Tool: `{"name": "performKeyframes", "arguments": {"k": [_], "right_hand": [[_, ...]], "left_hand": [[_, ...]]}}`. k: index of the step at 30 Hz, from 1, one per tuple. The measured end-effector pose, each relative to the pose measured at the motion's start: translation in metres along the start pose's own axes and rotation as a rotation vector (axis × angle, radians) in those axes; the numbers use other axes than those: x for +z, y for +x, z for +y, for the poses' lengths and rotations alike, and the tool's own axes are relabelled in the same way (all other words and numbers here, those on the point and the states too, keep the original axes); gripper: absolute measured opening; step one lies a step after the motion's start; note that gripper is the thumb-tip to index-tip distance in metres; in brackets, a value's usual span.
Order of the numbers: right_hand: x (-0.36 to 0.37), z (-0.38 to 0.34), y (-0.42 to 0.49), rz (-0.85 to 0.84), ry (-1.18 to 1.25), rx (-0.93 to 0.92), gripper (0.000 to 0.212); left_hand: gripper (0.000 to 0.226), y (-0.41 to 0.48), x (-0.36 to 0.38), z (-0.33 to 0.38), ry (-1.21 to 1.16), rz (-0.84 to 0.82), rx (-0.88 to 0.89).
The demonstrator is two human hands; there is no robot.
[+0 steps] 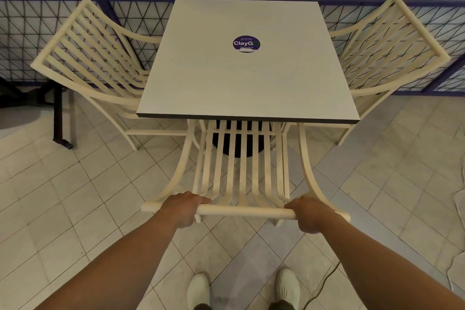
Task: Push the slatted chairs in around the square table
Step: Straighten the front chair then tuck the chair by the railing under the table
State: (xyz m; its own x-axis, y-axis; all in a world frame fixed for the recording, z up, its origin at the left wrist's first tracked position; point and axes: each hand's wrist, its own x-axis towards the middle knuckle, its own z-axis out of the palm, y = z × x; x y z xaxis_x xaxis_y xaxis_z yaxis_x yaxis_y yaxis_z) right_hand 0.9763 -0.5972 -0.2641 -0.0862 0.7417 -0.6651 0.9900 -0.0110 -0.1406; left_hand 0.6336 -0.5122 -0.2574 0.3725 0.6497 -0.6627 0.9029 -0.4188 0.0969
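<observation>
A square white table [246, 83] with a round purple sticker [246, 44] stands against a railing. Directly in front of me is a cream slatted chair [242, 166], its seat tucked under the table's near edge. My left hand [185, 207] and my right hand [310, 212] both grip the chair's top rail, one near each end. A second slatted chair [85, 55] sits at the table's left side and a third slatted chair [387, 45] at its right side, both with seats partly under the tabletop.
A purple-framed wire mesh railing [30, 40] runs behind the table. A dark stand on a caster [60, 118] is at the left. A thin cable [324, 282] lies on the tiled floor at the right. My white shoes [198, 289] are at the bottom.
</observation>
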Motion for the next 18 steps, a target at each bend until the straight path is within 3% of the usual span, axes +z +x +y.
{"name": "performKeyframes", "arguments": {"k": [3, 8, 18], "right_hand": [[-0.005, -0.001, -0.006, 0.012, -0.010, -0.014, 0.043], [-0.017, -0.023, -0.027, 0.045, -0.015, 0.031, 0.062], [-0.046, -0.101, -0.078, 0.154, 0.097, 0.119, 0.070]], "left_hand": [[0.077, -0.004, -0.002, 0.002, -0.018, 0.017, 0.010], [0.082, -0.024, -0.015, 0.010, -0.034, 0.052, 0.055], [0.080, -0.068, -0.051, 0.016, 0.034, 0.080, 0.155]]}}
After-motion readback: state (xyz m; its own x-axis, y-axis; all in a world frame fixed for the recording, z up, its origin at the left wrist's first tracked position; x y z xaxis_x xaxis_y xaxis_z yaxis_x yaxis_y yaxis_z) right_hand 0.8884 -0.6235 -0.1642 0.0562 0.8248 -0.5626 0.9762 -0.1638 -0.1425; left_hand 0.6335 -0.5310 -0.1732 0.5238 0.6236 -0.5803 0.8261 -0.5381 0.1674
